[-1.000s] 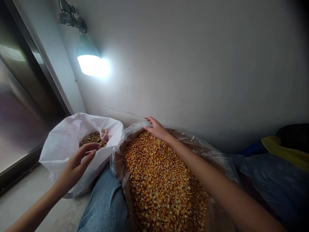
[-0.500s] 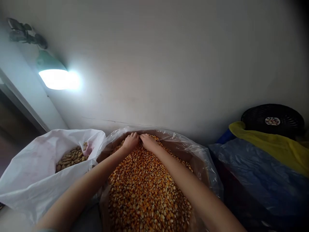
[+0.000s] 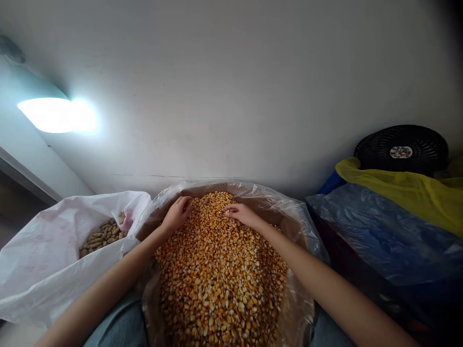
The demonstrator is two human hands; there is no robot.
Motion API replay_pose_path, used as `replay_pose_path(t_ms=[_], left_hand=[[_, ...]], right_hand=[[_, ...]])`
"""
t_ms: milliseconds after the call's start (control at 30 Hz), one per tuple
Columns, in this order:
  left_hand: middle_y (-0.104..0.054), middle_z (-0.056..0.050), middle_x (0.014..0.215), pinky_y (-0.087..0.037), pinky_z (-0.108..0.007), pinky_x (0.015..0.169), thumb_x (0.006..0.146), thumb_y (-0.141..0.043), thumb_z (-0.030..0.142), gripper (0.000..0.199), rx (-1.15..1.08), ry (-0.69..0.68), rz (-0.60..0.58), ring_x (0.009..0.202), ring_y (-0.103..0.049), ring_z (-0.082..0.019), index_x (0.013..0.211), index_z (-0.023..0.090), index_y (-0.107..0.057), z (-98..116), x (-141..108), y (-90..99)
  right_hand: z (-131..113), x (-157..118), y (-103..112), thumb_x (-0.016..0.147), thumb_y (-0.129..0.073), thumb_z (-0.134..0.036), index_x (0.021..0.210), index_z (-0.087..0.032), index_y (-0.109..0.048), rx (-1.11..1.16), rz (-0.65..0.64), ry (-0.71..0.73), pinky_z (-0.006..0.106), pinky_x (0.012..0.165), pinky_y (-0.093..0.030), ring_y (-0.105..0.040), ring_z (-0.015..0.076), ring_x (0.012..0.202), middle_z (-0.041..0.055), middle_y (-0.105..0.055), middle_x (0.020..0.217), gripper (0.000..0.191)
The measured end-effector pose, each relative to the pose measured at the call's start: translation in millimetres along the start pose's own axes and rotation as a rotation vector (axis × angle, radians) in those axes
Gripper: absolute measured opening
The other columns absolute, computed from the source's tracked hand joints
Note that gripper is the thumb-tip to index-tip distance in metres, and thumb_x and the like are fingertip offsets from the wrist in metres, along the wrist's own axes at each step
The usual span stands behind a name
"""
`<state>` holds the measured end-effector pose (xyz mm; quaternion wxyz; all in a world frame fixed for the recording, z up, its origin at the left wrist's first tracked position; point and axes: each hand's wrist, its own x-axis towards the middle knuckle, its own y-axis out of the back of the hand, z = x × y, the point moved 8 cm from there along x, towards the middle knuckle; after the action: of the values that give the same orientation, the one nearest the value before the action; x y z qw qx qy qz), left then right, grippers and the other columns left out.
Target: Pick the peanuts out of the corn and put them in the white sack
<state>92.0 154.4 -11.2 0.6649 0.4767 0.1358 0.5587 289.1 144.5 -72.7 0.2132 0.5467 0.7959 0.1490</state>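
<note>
Loose corn kernels [image 3: 217, 270], orange and yellow, fill a large sack lined with clear plastic [image 3: 296, 209] in front of me. My left hand [image 3: 178, 213] rests at the far left of the heap, its fingers loosely bent and slightly apart over the kernels. Across from it, my right hand [image 3: 243, 215] is at the far right of the heap. Its thumb and forefinger come together over the corn; whether a kernel is between them is too small to tell. A strip of corn lies between the two hands.
A white sack [image 3: 43, 241] holding unshelled peanuts [image 3: 104, 235] stands at left. A bright lamp [image 3: 47, 114] hangs near the wall [image 3: 224, 86]. On the right are a black fan [image 3: 401, 149], a yellow cloth [image 3: 405, 185] and a bluish plastic bag [image 3: 383, 236].
My hands were together at the far end of the corn. Now they are apart, left hand to the left and right hand to the right. The view has shifted slightly.
</note>
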Motion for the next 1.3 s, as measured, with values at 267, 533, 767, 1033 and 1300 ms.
replay_pose_path(t_ms=[267, 533, 767, 1033, 1300], left_hand=[[-0.055, -0.006, 0.094, -0.039, -0.027, 0.08, 0.081, -0.025, 0.023, 0.029, 0.022, 0.066, 0.075, 0.089, -0.05, -0.017, 0.094, 0.016, -0.05, -11, -3, 17.6], [-0.06, -0.004, 0.083, -0.04, -0.026, 0.063, 0.082, -0.028, 0.034, 0.033, 0.183, 0.058, 0.022, 0.07, -0.055, -0.017, 0.103, 0.018, -0.046, -13, -1, 13.2], [-0.06, -0.003, 0.079, -0.04, -0.025, 0.062, 0.081, -0.03, 0.035, 0.032, 0.217, 0.041, -0.009, 0.067, -0.056, -0.016, 0.103, 0.019, -0.047, -14, -1, 8.9], [-0.058, -0.009, 0.104, -0.041, -0.029, 0.074, 0.082, -0.029, 0.032, 0.035, 0.361, 0.108, -0.025, 0.087, -0.056, -0.021, 0.109, 0.016, -0.046, -20, 1, 6.3], [-0.059, -0.007, 0.094, -0.04, -0.027, 0.059, 0.081, -0.034, 0.039, 0.035, 0.464, 0.095, -0.086, 0.08, -0.057, -0.022, 0.104, 0.021, -0.053, -20, 0, -9.4]], right_hand=[[-8, -9, 30, 0.075, -0.046, -0.025, 0.087, -0.019, -0.058, -0.445, 0.205, 0.041, 0.024, 0.062, -0.041, -0.056, 0.015, 0.075, 0.0038, -0.06, 0.087, 0.018], [-13, -29, -12, 0.069, -0.055, -0.028, 0.092, -0.018, -0.055, -1.007, -0.166, -0.018, 0.027, 0.061, -0.043, -0.058, 0.0221, 0.078, 0.0083, -0.062, 0.087, 0.025], [-28, -39, -30, 0.073, -0.04, -0.004, 0.104, -0.01, -0.051, -1.146, -0.185, -0.028, 0.033, 0.063, -0.045, -0.059, 0.0248, 0.083, 0.015, -0.061, 0.091, 0.034], [-15, -35, -12, 0.071, -0.043, -0.011, 0.082, -0.018, -0.058, -0.899, -0.136, -0.046, 0.023, 0.055, -0.038, -0.058, 0.0176, 0.073, 0.0071, -0.062, 0.085, 0.02], [1, -35, -31, 0.061, -0.058, -0.027, 0.084, -0.019, -0.056, -0.741, -0.351, -0.055, 0.02, 0.05, -0.033, -0.054, 0.0149, 0.069, 0.0029, -0.06, 0.082, 0.025]])
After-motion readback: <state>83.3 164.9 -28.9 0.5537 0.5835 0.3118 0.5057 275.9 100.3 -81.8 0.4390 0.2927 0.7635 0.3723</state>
